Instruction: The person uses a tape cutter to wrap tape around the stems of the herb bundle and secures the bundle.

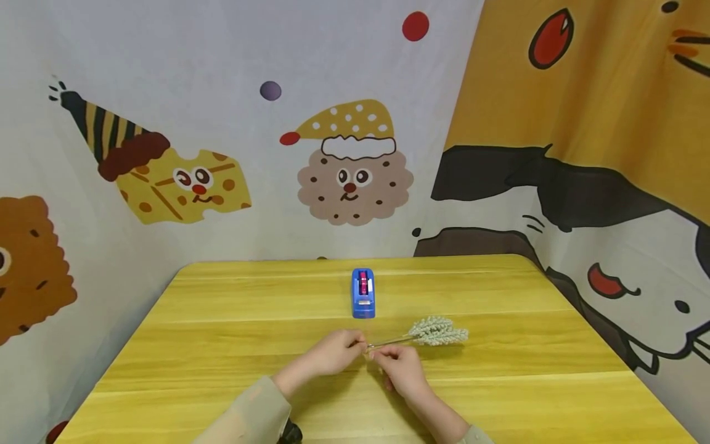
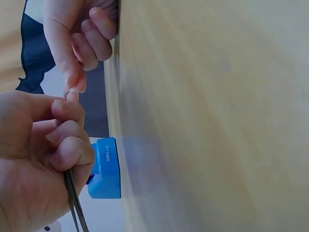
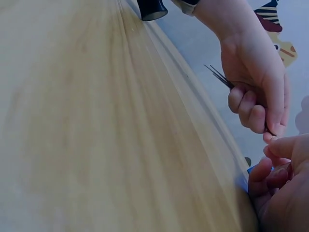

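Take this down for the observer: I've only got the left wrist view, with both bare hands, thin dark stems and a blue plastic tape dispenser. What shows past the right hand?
Observer: The head view shows pale green, knobbly plant heads on thin brownish stems, to the right of the bare right hand.
Operator: What's in the blue plastic tape dispenser?
Observer: From above, a pinkish-red piece sits in its slot.
Operator: And farther up the bare left forearm?
Observer: The head view shows a beige fabric sleeve there.

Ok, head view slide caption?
Left hand gripping pale-green sprigs by their stems, right hand alongside, blue tape dispenser beyond.
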`<state>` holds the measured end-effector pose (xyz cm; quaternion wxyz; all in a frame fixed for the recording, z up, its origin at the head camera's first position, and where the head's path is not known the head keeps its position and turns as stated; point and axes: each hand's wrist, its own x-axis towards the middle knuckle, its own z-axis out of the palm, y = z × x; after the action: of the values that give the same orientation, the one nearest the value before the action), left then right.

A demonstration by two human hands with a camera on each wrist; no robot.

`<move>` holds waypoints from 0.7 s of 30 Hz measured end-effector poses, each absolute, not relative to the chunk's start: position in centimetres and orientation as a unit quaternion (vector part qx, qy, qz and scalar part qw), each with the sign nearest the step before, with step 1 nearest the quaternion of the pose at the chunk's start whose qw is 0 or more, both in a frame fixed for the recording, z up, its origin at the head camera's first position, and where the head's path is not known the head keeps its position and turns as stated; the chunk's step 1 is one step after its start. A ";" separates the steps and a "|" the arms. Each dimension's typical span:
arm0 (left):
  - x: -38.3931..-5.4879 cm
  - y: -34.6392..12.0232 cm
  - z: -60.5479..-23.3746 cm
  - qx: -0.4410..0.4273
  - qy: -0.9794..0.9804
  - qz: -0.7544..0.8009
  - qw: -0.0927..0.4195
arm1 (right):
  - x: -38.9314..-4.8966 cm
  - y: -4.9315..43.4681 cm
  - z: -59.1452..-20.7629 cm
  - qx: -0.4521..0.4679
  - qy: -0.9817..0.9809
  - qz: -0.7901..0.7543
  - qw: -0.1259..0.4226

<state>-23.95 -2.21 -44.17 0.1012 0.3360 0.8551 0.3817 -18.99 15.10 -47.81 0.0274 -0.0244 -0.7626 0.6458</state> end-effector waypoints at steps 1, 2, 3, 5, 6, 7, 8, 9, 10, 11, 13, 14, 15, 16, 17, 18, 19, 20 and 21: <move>-24.0 -2.2 -44.2 0.336 0.855 0.382 0.102 | -19.0 15.1 -47.8 -0.026 -0.764 0.644 0.029; -24.0 -2.2 -44.1 0.337 0.854 0.384 0.102 | -19.1 15.1 -47.9 -0.027 -0.766 0.642 0.030; -24.0 -2.3 -44.0 0.336 0.853 0.386 0.104 | -19.1 15.1 -47.9 -0.027 -0.767 0.640 0.033; -24.1 -2.3 -44.0 0.339 0.851 0.387 0.104 | -19.2 15.0 -47.9 -0.029 -0.767 0.640 0.037; -24.1 -2.4 -44.0 0.342 0.850 0.388 0.104 | -19.2 15.0 -47.9 -0.030 -0.768 0.639 0.039; -24.2 -2.4 -44.0 0.345 0.848 0.388 0.104 | -19.2 15.0 -47.9 -0.032 -0.766 0.640 0.040; -24.3 -2.4 -44.0 0.347 0.847 0.389 0.106 | -19.2 14.9 -48.0 -0.036 -0.764 0.643 0.041; -24.4 -2.5 -44.0 0.348 0.846 0.389 0.107 | -19.2 14.8 -48.0 -0.041 -0.760 0.647 0.042; -24.5 -2.5 -44.0 0.350 0.845 0.389 0.108 | -19.2 14.7 -48.0 -0.047 -0.755 0.653 0.042; -24.6 -2.6 -44.0 0.351 0.844 0.390 0.110 | -19.2 14.6 -48.1 -0.052 -0.750 0.659 0.041; -24.8 -2.7 -44.1 0.352 0.842 0.392 0.115 | -19.2 14.4 -48.1 -0.065 -0.737 0.672 0.038; -24.8 -2.7 -44.1 0.351 0.842 0.393 0.119 | -19.2 14.3 -48.1 -0.070 -0.730 0.679 0.037; -24.9 -2.7 -44.0 0.350 0.841 0.394 0.123 | -19.2 14.2 -48.1 -0.074 -0.725 0.684 0.036; -24.9 -2.8 -44.0 0.348 0.840 0.396 0.129 | -19.1 14.2 -48.0 -0.077 -0.720 0.689 0.035; -24.9 -2.8 -44.0 0.347 0.839 0.397 0.135 | -19.1 14.1 -48.0 -0.079 -0.716 0.693 0.034; -25.0 -2.8 -44.0 0.347 0.838 0.397 0.138 | -19.1 14.1 -48.0 -0.082 -0.712 0.696 0.035; -25.0 -2.8 -43.9 0.345 0.837 0.399 0.144 | -19.2 14.0 -48.0 -0.083 -0.709 0.699 0.036; -25.1 -2.8 -43.9 0.342 0.836 0.402 0.149 | -19.2 14.0 -48.0 -0.084 -0.708 0.700 0.039; -25.1 -2.8 -43.9 0.342 0.835 0.404 0.153 | -19.2 14.0 -47.9 -0.086 -0.707 0.701 0.041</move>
<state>-25.09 -2.79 -43.92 0.1528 0.3417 0.8348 0.4037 -19.19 13.99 -47.93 0.0414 -0.0858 -0.7065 0.7013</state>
